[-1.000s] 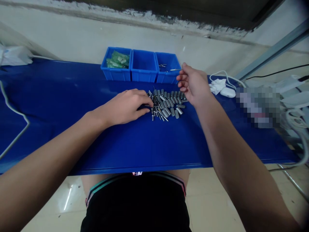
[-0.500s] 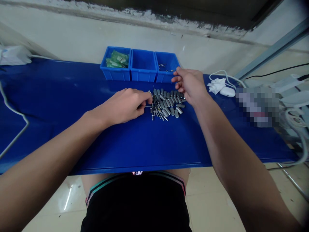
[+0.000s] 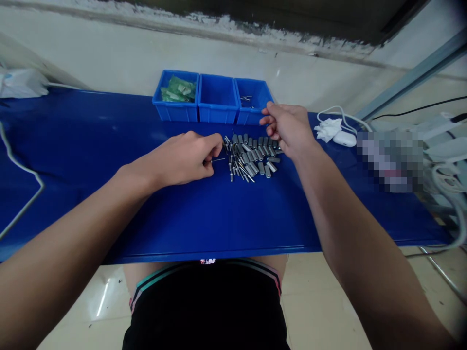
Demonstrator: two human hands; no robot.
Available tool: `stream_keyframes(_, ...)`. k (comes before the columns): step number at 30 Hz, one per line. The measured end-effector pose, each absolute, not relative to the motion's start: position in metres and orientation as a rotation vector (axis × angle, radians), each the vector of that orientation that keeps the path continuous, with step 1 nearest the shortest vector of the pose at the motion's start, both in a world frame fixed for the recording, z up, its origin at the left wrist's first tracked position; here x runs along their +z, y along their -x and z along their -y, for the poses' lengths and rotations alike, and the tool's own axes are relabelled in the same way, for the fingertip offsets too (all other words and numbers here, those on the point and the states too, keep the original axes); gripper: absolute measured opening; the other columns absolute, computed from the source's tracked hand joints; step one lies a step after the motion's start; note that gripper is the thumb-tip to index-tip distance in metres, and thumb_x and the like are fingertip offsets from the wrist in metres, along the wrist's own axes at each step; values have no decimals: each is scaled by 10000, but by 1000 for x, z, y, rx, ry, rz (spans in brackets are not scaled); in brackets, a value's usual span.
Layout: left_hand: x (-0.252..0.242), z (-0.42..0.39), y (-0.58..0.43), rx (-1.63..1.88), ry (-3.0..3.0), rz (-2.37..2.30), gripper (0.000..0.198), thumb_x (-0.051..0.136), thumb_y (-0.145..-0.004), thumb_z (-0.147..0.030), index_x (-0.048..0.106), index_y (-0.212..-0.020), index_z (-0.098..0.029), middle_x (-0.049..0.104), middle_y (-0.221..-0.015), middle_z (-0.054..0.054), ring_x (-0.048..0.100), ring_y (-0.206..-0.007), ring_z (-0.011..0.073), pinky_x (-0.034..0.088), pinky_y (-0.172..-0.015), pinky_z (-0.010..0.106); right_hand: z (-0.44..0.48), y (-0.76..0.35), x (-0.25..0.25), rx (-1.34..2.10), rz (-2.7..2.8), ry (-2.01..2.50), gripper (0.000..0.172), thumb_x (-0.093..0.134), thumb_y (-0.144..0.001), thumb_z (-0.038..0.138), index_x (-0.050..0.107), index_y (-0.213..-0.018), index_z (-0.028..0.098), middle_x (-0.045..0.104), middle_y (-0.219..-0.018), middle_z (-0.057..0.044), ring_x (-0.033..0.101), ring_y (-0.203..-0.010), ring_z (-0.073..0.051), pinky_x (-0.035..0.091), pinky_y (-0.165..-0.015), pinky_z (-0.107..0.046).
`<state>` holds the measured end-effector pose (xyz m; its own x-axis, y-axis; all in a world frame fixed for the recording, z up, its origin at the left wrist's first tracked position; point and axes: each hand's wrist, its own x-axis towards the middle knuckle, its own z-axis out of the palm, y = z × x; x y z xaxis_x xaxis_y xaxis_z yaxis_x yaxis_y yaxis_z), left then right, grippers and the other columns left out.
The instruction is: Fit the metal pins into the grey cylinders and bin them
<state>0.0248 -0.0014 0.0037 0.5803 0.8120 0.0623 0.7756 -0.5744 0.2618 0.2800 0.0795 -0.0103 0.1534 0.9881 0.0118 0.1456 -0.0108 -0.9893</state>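
On the left of the metal pile, my left hand is closed, with the thin shank of a blind rivet sticking out from its fingers. Beside it lie loose blind rivets, tangled with their thin shanks at many angles. Just right of those are several short grey metal sleeves, some side by side in rows. My right hand hovers over the pile's far right, close to the right blue bin. Its fingers are curled and thumb and forefinger pinch together; whatever they hold is too small to make out.
A left blue bin with green bags and a middle blue bin join the right one, which has a few rivets inside. On the right lie crumpled tissue, a white case and cables. Another cable crosses the left side.
My left hand has drawn slightly left, away from the pile, with the rivet's shank now showing clear of the others. My right hand has hardly moved.
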Motion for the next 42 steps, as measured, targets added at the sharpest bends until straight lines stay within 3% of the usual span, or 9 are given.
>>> stream_keyframes(25,3,2,-27,398,-2595,-1257,201,600,-818,-186,585,-1014,-226,697,-873,20,677,-777,215,455,-674,313,-79,-280,-4,1019,1218,1381,199,687,-961,318,663,-786,226,637,-645,6,456,-423,-85,240,-356,-242)
stream_keyframes(29,8,3,-26,591,-2598,-1334,201,607,-817,-173,569,-1009,-220,672,-867,24,656,-769,215,457,-685,328,-72,-275,-1,883,1404,1287,161,672,-965,285,700,-826,208,633,-648,15,442,-424,-85,300,-419,-264)
stream_keyframes(33,13,4,-26,729,-2556,-1429,198,612,-835,-153,567,-1020,-207,662,-896,30,623,-751,189,454,-697,322,-52,-258,2,762,1767,1066,190,719,-952,395,763,-909,216,679,-757,6,496,-526,-98,385,-528,-279)
stream_keyframes(42,4,1,-28,761,-2564,-1428,254,614,-840,-196,571,-1087,-234,661,-904,31,650,-776,222,453,-687,349,-30,-238,-2,616,2103,970,197,682,-969,379,746,-885,213,666,-797,-3,509,-678,-138,389,-631,-308)
